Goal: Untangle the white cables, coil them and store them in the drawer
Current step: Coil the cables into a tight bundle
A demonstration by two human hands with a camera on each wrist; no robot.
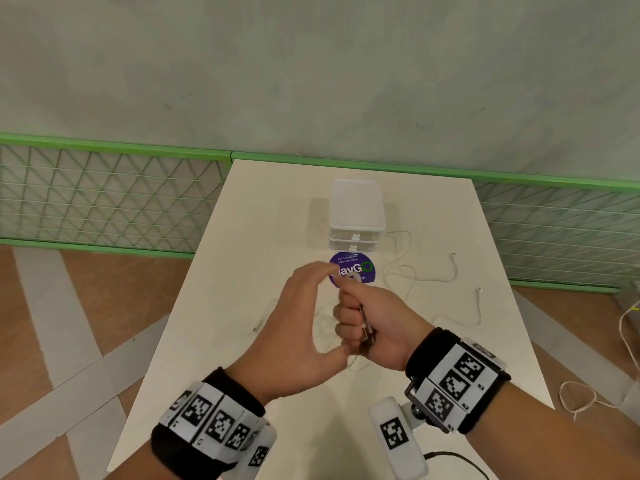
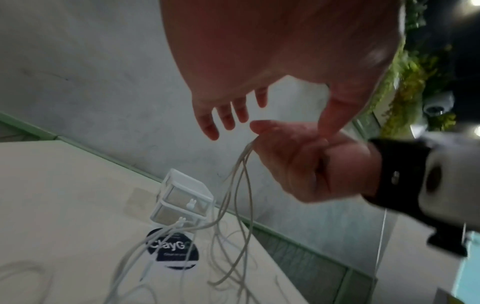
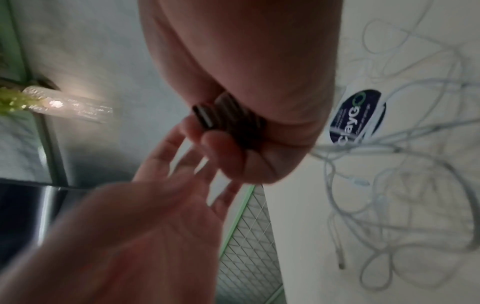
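My right hand (image 1: pixel 356 320) is a fist over the middle of the white table (image 1: pixel 242 306), gripping a bunch of white cables (image 2: pixel 241 185) that hang down to the tabletop. A dark plug end (image 3: pixel 205 117) pokes out of the right hand (image 3: pixel 246 139) in the right wrist view. My left hand (image 1: pixel 311 306) hovers just left of it, its fingers (image 2: pixel 228 115) straight and spread, thumb touching the fist, holding nothing. More tangled cable (image 1: pixel 408 271) lies to the right. The small white two-drawer unit (image 1: pixel 356 216) stands behind, both drawers closed.
A round purple sticker (image 1: pixel 351 271) lies on the table in front of the drawer unit, partly under cable loops. A green-framed mesh barrier (image 1: pixel 104 195) runs behind the table. Other cords lie on the floor at the right (image 1: pixel 578 400).
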